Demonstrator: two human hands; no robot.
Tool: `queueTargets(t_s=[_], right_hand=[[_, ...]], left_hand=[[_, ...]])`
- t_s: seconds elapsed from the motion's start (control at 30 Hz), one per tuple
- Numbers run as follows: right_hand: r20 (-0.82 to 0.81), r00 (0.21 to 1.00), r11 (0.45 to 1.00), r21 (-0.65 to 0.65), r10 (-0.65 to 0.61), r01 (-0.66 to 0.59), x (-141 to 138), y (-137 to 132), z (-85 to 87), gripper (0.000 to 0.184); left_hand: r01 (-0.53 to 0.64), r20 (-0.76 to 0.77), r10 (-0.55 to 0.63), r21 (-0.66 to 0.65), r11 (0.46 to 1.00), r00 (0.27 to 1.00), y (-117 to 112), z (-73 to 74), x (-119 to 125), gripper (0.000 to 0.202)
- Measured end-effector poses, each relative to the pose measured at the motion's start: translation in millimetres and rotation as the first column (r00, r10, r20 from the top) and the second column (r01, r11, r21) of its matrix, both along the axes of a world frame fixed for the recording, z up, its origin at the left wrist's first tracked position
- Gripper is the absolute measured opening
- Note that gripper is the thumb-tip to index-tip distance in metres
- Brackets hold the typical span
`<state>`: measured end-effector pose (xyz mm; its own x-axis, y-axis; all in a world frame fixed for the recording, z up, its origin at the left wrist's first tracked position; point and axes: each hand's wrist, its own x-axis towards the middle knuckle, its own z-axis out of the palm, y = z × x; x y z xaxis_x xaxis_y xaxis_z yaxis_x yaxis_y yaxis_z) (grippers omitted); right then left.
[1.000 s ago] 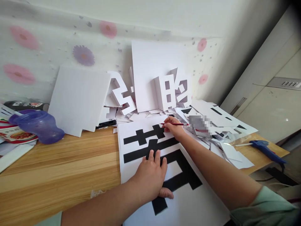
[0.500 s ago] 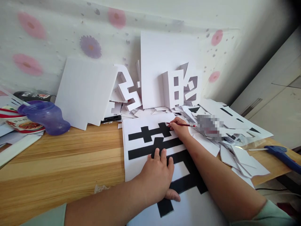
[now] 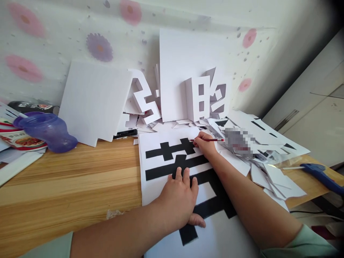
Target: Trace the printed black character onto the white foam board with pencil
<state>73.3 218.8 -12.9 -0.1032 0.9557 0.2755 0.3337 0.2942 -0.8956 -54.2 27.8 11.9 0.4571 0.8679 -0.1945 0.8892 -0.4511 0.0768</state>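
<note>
A black paper cut-out character (image 3: 161, 171) lies on a white sheet (image 3: 157, 193) in front of me. My left hand (image 3: 179, 197) rests flat over its middle, fingers spread and thumb out to the side. Up at the character's top bar, my right hand (image 3: 204, 144) is closed around a dark red pencil (image 3: 216, 140). The pencil's tip points left, at the edge of the short upper-right stroke. My left hand and right forearm hide parts of the black shape.
White three-dimensional letters (image 3: 198, 98) and a tall white board (image 3: 176, 71) stand at the back. Paper scraps (image 3: 271, 179) pile up on the right, beside a blue glue gun (image 3: 319, 175). A purple cup (image 3: 49, 130) and a black cutter (image 3: 125, 134) are on the left.
The whole view has shifted slightly, so things sit a little higher and further left. Both hands keep nearly the same places on the sheet.
</note>
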Motion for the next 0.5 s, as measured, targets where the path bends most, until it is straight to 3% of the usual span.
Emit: queueTargets(t_s=[0.5], right_hand=[[-0.037, 0.999, 0.999, 0.049, 0.011, -0.009, 3.8, -0.6, -4.5, 0.012]], left_hand=[[0.001, -0.006, -0.001, -0.011, 1.0, 1.0, -1.2, 1.4, 1.1, 0.117]])
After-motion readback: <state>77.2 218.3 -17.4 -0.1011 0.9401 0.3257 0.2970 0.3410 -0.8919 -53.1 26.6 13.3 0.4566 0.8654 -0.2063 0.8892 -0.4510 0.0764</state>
